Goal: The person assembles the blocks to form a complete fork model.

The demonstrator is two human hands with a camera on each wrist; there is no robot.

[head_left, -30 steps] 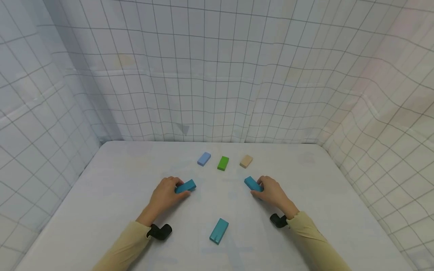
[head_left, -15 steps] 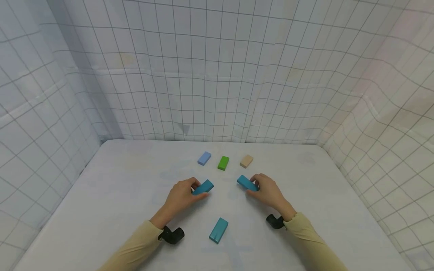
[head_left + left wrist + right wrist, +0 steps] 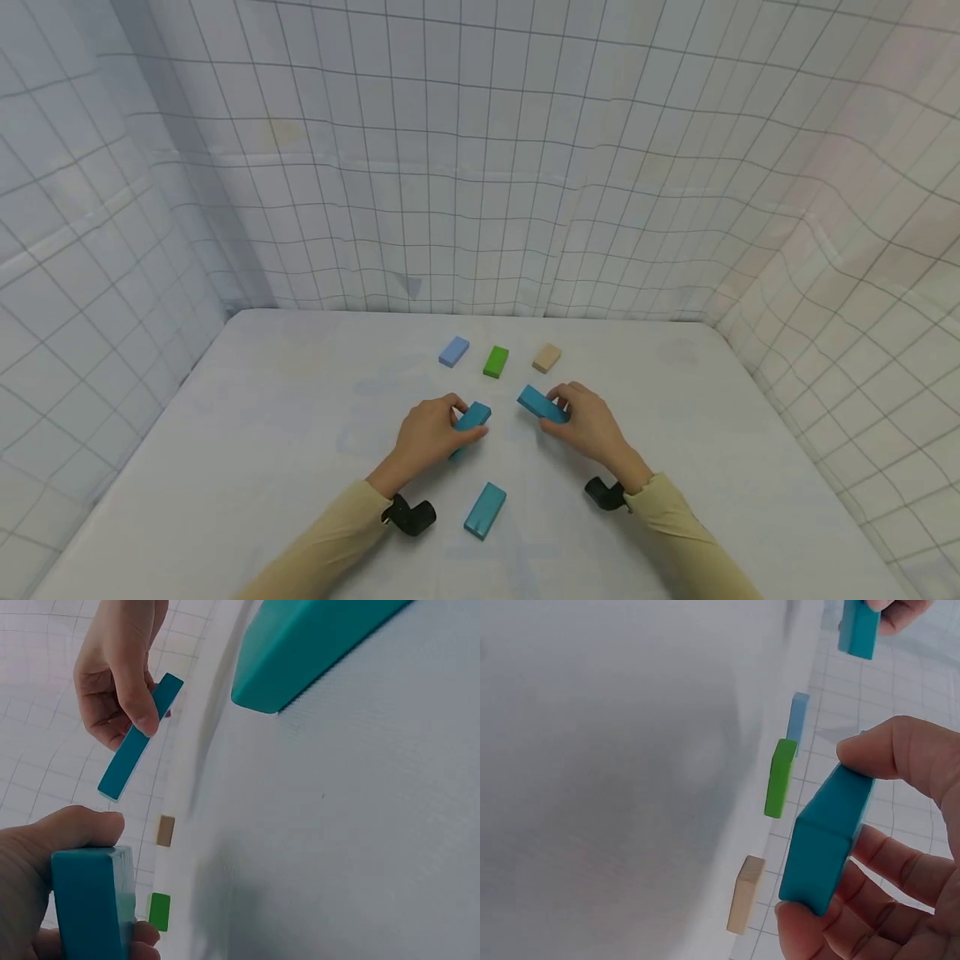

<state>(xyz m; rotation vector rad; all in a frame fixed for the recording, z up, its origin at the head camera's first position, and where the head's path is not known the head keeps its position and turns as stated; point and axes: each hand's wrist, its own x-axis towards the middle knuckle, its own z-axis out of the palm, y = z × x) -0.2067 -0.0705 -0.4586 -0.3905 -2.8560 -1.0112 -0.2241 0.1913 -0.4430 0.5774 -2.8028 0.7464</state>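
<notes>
My left hand (image 3: 431, 435) pinches a teal rectangular block (image 3: 476, 414) between thumb and fingers, raised over the white table and tilted. Opposite it, my right hand (image 3: 591, 422) grips a second teal block (image 3: 538, 402) by its near end; the far end points toward the left and back. The two held blocks face each other with a gap between them, as the left wrist view also shows. A third teal block (image 3: 485, 510) lies flat on the table, nearer to me and between the forearms.
Behind the hands, a light blue block (image 3: 453, 352), a green block (image 3: 496, 362) and a plain wooden block (image 3: 547, 357) lie in a row on the table (image 3: 300, 392). White grid-patterned sheets (image 3: 480, 192) hang at the back and sides.
The left hand has carried its block to the right, turning it more upright in the head view. My right hand has shifted its block slightly left. The blocks on the table stay put.
</notes>
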